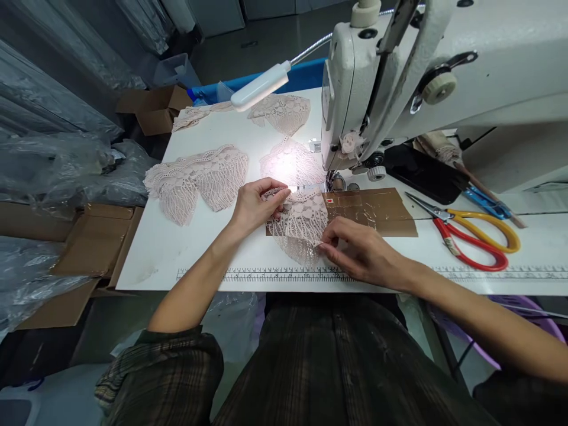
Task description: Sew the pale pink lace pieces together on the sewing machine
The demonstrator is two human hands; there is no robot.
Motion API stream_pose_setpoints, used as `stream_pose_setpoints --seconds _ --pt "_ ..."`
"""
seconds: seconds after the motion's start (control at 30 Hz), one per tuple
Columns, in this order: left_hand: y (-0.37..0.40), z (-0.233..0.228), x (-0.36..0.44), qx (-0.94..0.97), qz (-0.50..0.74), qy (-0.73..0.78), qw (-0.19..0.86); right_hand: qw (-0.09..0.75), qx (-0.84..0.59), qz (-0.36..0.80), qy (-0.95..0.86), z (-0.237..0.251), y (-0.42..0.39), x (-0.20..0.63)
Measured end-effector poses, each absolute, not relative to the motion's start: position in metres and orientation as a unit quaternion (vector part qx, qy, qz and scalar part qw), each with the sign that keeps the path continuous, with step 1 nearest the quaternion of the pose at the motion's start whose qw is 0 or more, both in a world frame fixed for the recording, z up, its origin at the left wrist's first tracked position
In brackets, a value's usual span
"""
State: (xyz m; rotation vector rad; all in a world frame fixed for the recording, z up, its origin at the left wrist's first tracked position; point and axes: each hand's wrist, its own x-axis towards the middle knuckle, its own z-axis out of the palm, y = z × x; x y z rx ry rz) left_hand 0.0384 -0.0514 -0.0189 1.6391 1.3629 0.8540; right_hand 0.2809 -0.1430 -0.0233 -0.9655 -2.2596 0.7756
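Your left hand (255, 204) pinches upper left edge of pink lace piece (302, 222), fingers pressed together on it. Your right hand (359, 251) pinches lower right edge, thumb and forefinger closed on lace. Lace lies flat on white table (177, 248) between both hands, partly over brown taped patch (377, 210), just before sewing machine (399, 89) presser foot. Red-and-yellow scissors (470, 234) lie apart at right.

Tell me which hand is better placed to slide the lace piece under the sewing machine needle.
Probably the left hand: it grips the lace piece at its upper edge, nearest the needle. The right hand pinches the lower edge, farther away.
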Motion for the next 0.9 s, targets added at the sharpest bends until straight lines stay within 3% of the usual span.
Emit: stream_pose_setpoints --seconds 0.07,0.4,0.67,0.9 --pt "-0.051 -0.021 0.037 0.659 0.340 0.543 0.394 0.254 -0.348 0.283 -0.857 -0.020 -0.137 0.284" --pt "-0.056 -0.024 0.038 0.740 0.303 0.543 0.257 0.162 -0.425 0.023 -0.890 -0.039 -0.083 0.296" --pt "-0.057 -0.022 0.038 0.765 0.266 0.541 0.225 0.209 -0.436 0.028 -0.875 -0.051 -0.089 0.296" --pt "-0.055 -0.022 0.038 0.760 0.279 0.536 0.238 0.169 -0.456 0.018 -0.874 -0.050 -0.088 0.295"
